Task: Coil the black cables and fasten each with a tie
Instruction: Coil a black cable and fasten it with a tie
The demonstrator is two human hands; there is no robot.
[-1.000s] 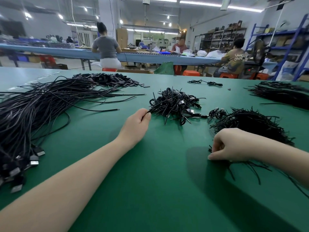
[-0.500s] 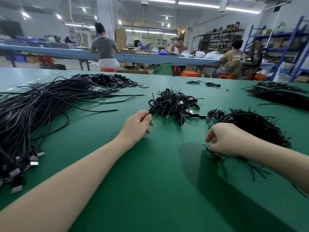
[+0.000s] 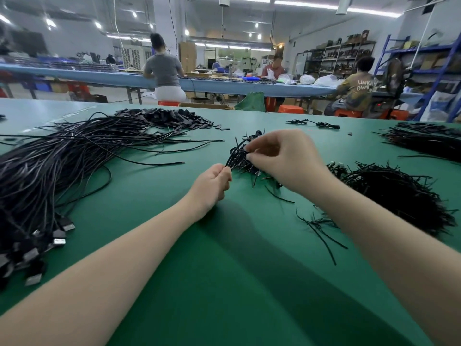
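Note:
My left hand (image 3: pixel 212 183) is closed on the lower end of a coiled black cable (image 3: pixel 237 156), held just above the green table (image 3: pixel 224 270). My right hand (image 3: pixel 284 158) is at the coil's upper side, thumb and fingers pinching a thin black tie against it. Behind my right hand, mostly hidden, lies the heap of coiled cables. A big bundle of loose straight cables (image 3: pixel 62 158) spreads over the left of the table, its USB plugs (image 3: pixel 59 236) near the front. The heap of black ties (image 3: pixel 399 191) lies on the right.
A few stray ties (image 3: pixel 321 231) lie under my right forearm. Flat black tabs (image 3: pixel 169 118) are piled at the back left, one cable (image 3: pixel 314 123) lies far back, and another dark heap (image 3: pixel 424 143) sits far right. People sit at a blue bench behind.
My right hand has left the tie heap and moved up and left to the coil. My left hand has stayed closed on the coil.

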